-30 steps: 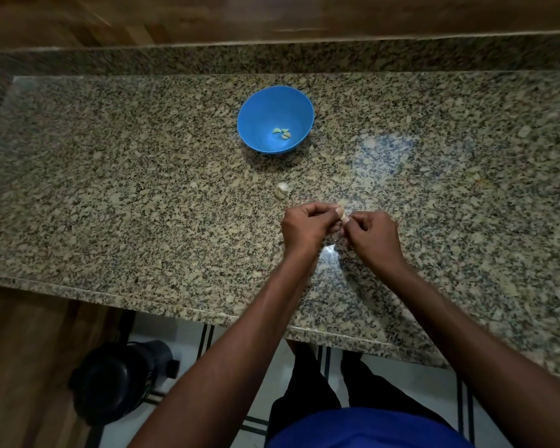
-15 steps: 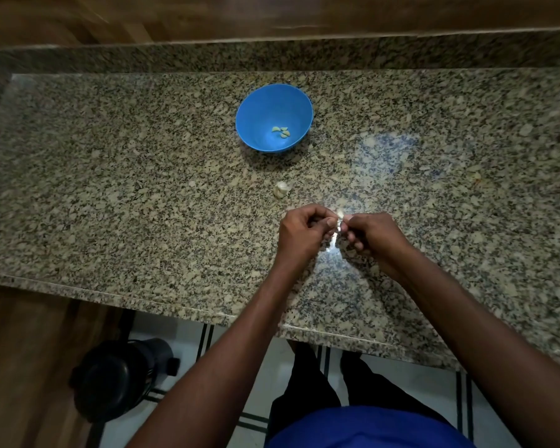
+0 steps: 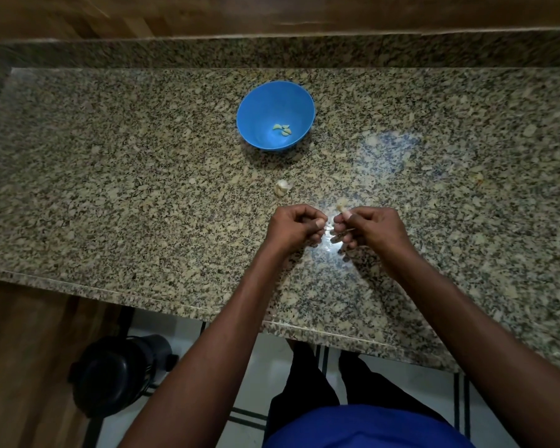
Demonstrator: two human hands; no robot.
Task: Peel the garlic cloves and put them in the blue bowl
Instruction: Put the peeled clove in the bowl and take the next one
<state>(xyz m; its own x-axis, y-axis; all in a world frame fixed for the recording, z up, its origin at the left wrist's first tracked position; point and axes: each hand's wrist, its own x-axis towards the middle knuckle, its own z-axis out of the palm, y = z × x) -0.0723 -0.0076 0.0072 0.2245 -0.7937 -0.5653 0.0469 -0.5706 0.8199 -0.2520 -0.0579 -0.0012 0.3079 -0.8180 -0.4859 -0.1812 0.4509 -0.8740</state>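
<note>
Clearly the main risk is the small garlic clove (image 3: pixel 340 208) slipping: the right hand (image 3: pixel 369 229) pinches it narrowly between thumb and fingertip above the granite counter (image 3: pixel 110 195), and a hard tug at the skin could flick it onto the speckled stone or off the near edge. The left hand (image 3: pixel 293 227) is curled narrow just beside it; whether it holds a strip of skin cannot be told. Counted: one blue bowl (image 3: pixel 259 137), well ahead of the hands, about three peeled cloves (image 3: pixel 283 130) in it, one garlic piece (image 3: pixel 282 188) lying between bowl and hands, one clove in hand.
</note>
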